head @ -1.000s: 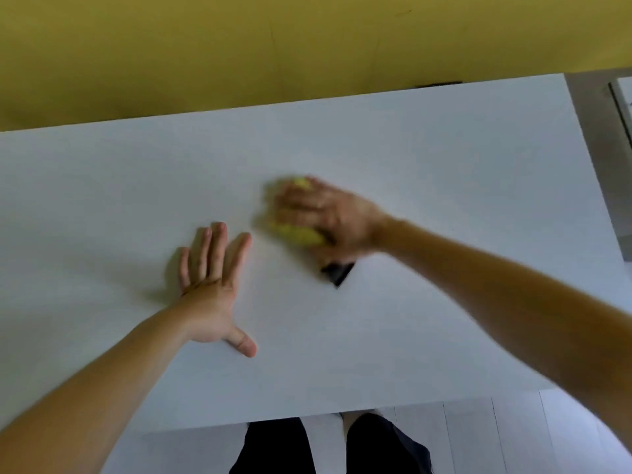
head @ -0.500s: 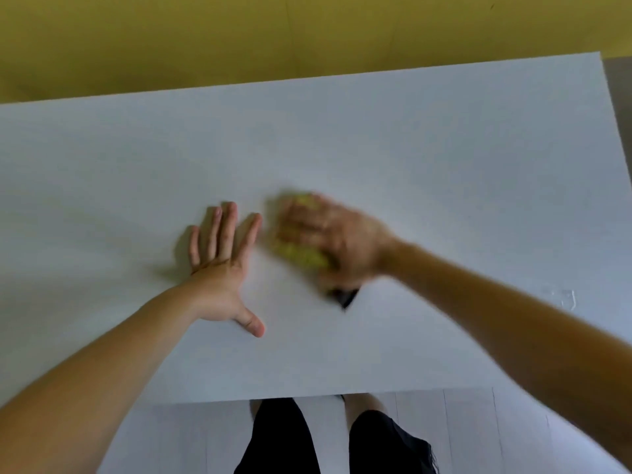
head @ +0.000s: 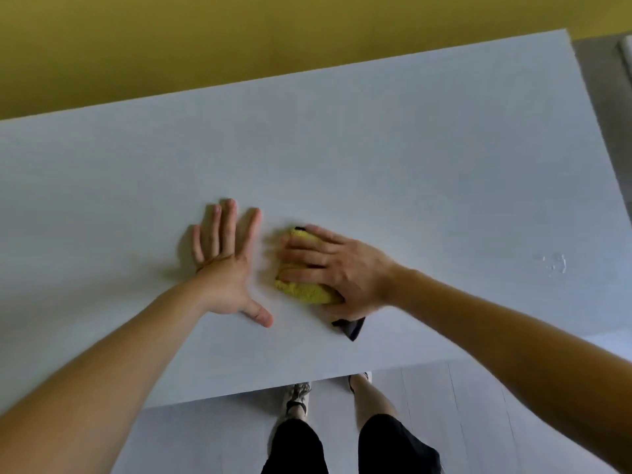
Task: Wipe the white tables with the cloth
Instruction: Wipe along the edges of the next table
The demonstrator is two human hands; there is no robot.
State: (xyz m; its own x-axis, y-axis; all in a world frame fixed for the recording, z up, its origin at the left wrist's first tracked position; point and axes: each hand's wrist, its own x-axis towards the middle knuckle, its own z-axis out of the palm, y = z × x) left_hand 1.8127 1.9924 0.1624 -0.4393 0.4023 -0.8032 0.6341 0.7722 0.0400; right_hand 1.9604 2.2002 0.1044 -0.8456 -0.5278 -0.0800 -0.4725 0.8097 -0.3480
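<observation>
Head view: cloth pressed flat mid-bench

The right hand [head: 345, 268] lies over the yellow cloth [head: 304, 293], fingers [head: 307, 249] stretched flat across it, pressing not gripping, likely to spread pressure. The left hand [head: 225, 273] rests just beside, fingers splayed flat on the white bench [head: 410, 159], probably bracing the lean.

No text, label, brand, number or sign can be read anywhere in the view.
</observation>
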